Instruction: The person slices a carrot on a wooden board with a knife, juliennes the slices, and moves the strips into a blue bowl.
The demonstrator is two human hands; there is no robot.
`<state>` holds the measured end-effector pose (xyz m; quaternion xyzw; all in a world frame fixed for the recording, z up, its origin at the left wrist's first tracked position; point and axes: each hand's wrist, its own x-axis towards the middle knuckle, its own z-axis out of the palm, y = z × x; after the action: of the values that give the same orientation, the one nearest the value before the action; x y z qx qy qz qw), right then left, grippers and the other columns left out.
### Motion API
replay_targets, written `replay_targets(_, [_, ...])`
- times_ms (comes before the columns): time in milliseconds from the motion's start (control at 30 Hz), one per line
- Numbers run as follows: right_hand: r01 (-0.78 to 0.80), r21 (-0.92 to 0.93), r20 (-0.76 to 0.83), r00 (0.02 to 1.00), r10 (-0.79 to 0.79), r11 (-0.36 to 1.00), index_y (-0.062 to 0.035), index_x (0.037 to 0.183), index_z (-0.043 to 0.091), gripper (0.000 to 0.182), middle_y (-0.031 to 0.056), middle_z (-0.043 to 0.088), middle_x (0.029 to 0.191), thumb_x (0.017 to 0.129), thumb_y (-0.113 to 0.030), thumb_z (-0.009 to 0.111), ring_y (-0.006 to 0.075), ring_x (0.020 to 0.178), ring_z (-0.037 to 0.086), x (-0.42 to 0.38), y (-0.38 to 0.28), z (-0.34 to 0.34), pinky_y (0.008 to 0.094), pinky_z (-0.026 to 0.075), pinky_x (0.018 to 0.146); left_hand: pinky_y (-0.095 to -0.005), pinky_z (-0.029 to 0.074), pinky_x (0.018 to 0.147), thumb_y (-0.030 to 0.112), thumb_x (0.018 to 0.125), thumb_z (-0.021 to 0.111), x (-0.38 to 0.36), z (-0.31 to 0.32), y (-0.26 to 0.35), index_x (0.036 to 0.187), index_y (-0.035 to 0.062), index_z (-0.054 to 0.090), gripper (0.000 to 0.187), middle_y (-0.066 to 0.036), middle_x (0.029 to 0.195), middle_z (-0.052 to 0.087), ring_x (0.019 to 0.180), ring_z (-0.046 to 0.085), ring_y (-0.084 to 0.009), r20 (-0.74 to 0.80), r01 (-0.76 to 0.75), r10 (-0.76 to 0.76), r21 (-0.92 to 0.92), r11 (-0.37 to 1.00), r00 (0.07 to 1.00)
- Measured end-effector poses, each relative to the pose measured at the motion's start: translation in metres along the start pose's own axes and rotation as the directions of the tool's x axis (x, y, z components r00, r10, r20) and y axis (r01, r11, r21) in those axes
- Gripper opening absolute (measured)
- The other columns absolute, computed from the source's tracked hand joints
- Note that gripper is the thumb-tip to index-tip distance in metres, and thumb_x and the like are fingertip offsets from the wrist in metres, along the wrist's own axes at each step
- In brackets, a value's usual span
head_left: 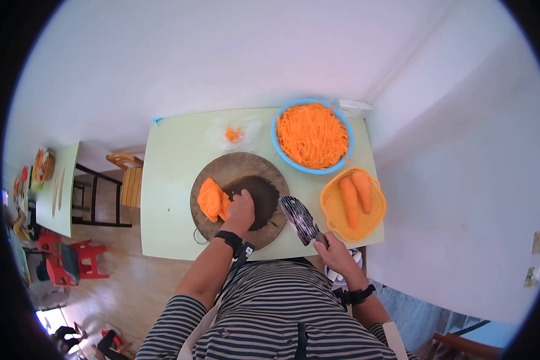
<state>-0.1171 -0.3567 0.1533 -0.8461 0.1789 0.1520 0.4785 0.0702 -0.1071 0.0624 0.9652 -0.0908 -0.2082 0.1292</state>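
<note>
On a round wooden chopping board, a pile of thin carrot slices lies on the left side. My left hand is over the board beside the slices, its fingers curled; whatever it may hold is hidden. In my right hand is the handle of a cleaver. Its broad, dark blade, with light marks, is just past the board's right edge.
Behind the board stands a blue basin heaped with shredded carrot. A yellow basket holds two whole carrots. Carrot scraps lie on a clear plastic sheet. The pale green table meets the wall behind.
</note>
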Motion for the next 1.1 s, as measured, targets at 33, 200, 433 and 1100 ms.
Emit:
replay_targets(33, [0.04,0.005,-0.029,0.999,-0.039,0.999,0.0001,0.103,0.058,0.029,0.0051,0.057,0.078,0.097,-0.028,0.062,0.012,0.062,0.053,-0.004,0.001,0.0,0.0299,0.045,0.057,-0.045,0.06,0.083,0.003,0.087,0.064,0.002,0.0,0.001,0.115,-0.0001,0.045,0.034,-0.03,0.113,0.061,0.101,0.07,-0.0425,0.004,-0.017,0.017,0.013,1.0,1.0])
replay_targets(200, [-0.061,0.041,-0.064,0.996,0.064,0.997,0.0023,0.109,0.056,0.036,0.0252,0.063,0.088,0.097,-0.031,0.061,0.0362,0.081,0.064,-0.027,-0.008,-0.011,0.0415,0.051,0.077,-0.0474,0.059,0.085,0.004,0.085,0.065,0.014,0.009,-0.01,0.114,-0.0018,0.041,0.037,-0.033,0.108,0.063,0.1,0.069,-0.046,-0.001,0.017,-0.017,-0.053,0.998,1.0])
replay_targets(433, [-0.132,0.169,-0.095,0.984,0.15,0.977,0.0022,0.111,0.054,0.036,0.022,0.062,0.087,0.097,-0.03,0.062,0.0317,0.078,0.06,-0.041,0.002,-0.02,0.0397,0.05,0.077,-0.0439,0.055,0.082,0.012,0.082,0.068,0.035,0.005,-0.02,0.113,-0.0048,0.042,0.044,-0.029,0.1,0.065,0.098,0.068,-0.0443,-0.014,0.045,-0.056,-0.424,0.904,0.998])
replay_targets(1100, [-0.216,0.388,-0.267,0.904,0.333,0.896,0.0021,0.108,0.055,0.029,0.015,0.061,0.083,0.096,-0.023,0.064,0.0218,0.078,0.06,-0.086,0.016,-0.022,0.0364,0.051,0.074,-0.0289,0.046,0.049,0.002,0.089,0.065,0.127,-0.052,0.128,0.109,-0.0043,0.058,0.022,-0.013,0.091,0.067,0.054,0.058,-0.0145,-0.099,-0.099,0.02,-0.919,0.381,0.995])
